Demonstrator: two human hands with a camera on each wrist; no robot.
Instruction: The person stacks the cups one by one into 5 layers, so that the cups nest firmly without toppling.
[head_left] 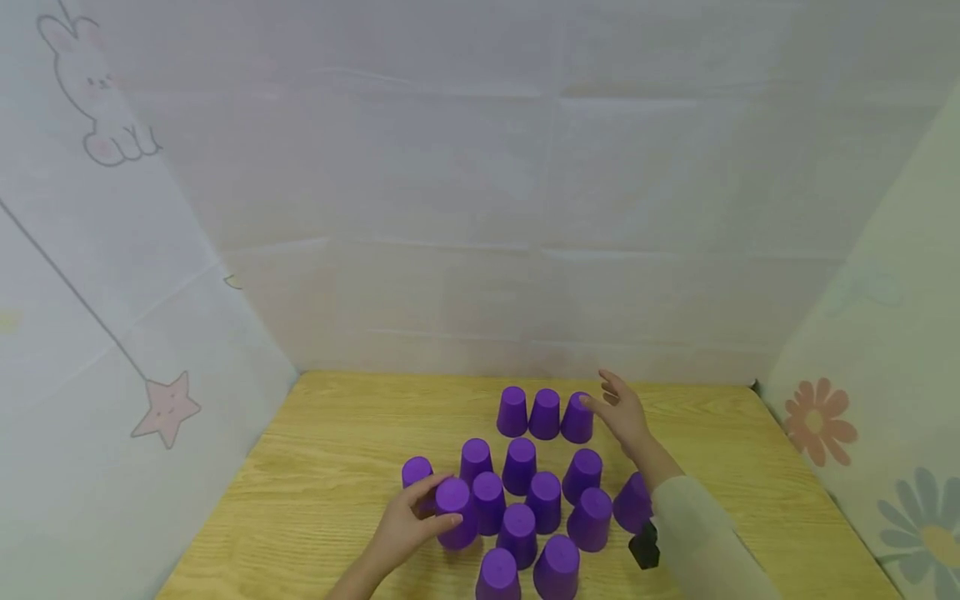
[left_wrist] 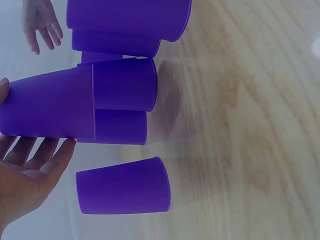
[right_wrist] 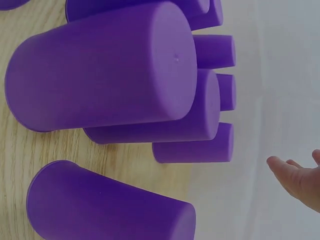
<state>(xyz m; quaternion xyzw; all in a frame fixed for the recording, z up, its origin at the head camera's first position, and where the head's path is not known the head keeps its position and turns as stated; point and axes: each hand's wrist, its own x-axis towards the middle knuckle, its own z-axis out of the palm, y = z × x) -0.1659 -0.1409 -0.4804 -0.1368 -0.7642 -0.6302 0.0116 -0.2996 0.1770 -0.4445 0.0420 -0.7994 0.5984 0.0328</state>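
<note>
My left hand (head_left: pixel 401 525) grips an upside-down purple plastic cup (head_left: pixel 457 517), thumb on the near side and fingers on the far side. In the left wrist view this cup (left_wrist: pixel 50 105) hangs above the wood, overlapping the cups behind it. Just left of it, another purple cup (head_left: pixel 417 472) stands partly hidden by my fingers. My right hand (head_left: pixel 621 414) hovers, fingers spread, beside the rightmost cup (head_left: pixel 577 419) of a back row of three. The right wrist view shows that hand (right_wrist: pixel 302 180) apart from the cups with nothing in its grasp.
Several more upside-down purple cups, such as this one (head_left: pixel 520 533), stand loosely grouped on the wooden table (head_left: pixel 315 467). One cup (head_left: pixel 632 504) is partly covered by my right sleeve (head_left: pixel 705 533), near a small black object (head_left: pixel 643 547). White sheeting (head_left: pixel 450 208) surrounds the table's back and sides.
</note>
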